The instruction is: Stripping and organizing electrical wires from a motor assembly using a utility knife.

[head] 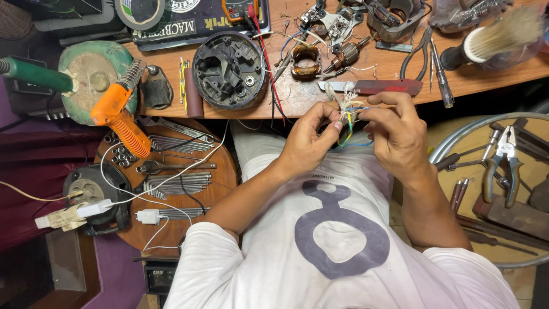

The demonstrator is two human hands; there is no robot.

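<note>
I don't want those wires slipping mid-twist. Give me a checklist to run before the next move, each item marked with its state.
1. Left hand pinches the wire bundle: ok.
2. Right hand pinches the same bundle from the other side: ok.
3. Bundle held apart from the bench edge: ok.
4. Bare wire ends twisted tight: cannot tell, fingers cover them.
5. Pliers within view at the right: ok.
6. Orange soldering gun switched off: cannot tell.

Both forearms angle inward, left hand (307, 139) and right hand (394, 134) raised close together (fingertips pinched, nearly meeting).
</note>
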